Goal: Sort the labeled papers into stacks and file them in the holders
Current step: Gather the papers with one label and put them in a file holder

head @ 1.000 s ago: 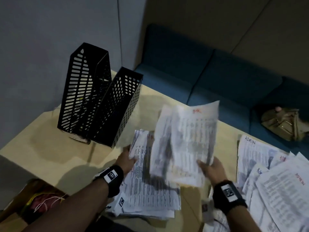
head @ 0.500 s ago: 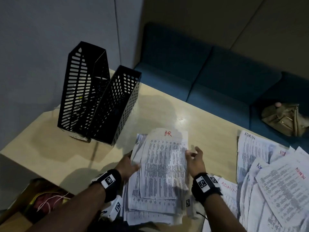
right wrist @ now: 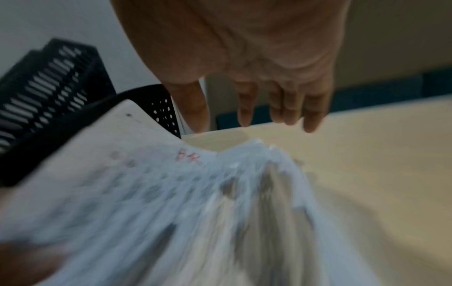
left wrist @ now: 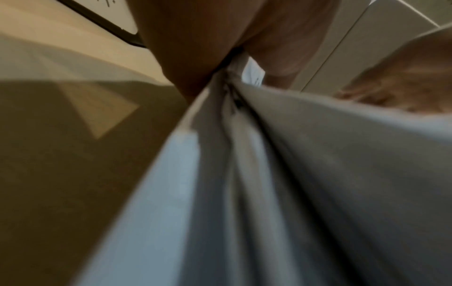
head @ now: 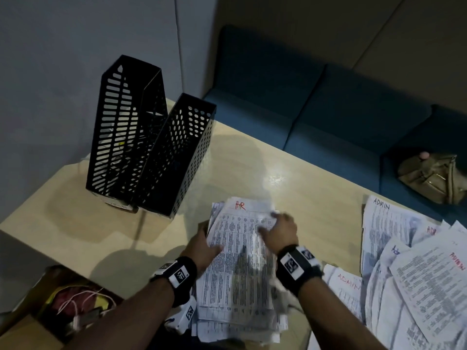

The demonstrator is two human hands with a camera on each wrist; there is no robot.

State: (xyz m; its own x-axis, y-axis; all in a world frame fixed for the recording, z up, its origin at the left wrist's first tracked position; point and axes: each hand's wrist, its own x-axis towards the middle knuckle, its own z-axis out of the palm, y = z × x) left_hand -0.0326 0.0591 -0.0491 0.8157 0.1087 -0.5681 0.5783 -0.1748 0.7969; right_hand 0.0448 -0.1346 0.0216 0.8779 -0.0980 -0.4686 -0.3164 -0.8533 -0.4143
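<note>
A stack of printed papers (head: 240, 269) with "HR" in red on its top sheet lies on the table in front of me. My left hand (head: 209, 245) grips the stack's left edge, thumb on top; the left wrist view shows the sheets (left wrist: 269, 174) pinched in my left hand (left wrist: 232, 58). My right hand (head: 270, 223) lies over the stack's upper right part with straight fingers (right wrist: 288, 108) above the HR sheet (right wrist: 171, 193); whether they touch the paper is unclear. Two black perforated file holders (head: 126, 137) (head: 177, 160) stand upright at the table's far left.
Loose sheets marked "ADMIN" (head: 386, 231) and other overlapping papers (head: 429, 286) cover the table's right side. A blue sofa (head: 328, 109) with a tan bag (head: 434, 178) runs behind the table. An open box (head: 73, 306) with wires sits low at the left.
The HR sheet my right hand held up now lies on the stack. My right hand has let go and moved over the stack's top. My left hand stays at the left edge.
</note>
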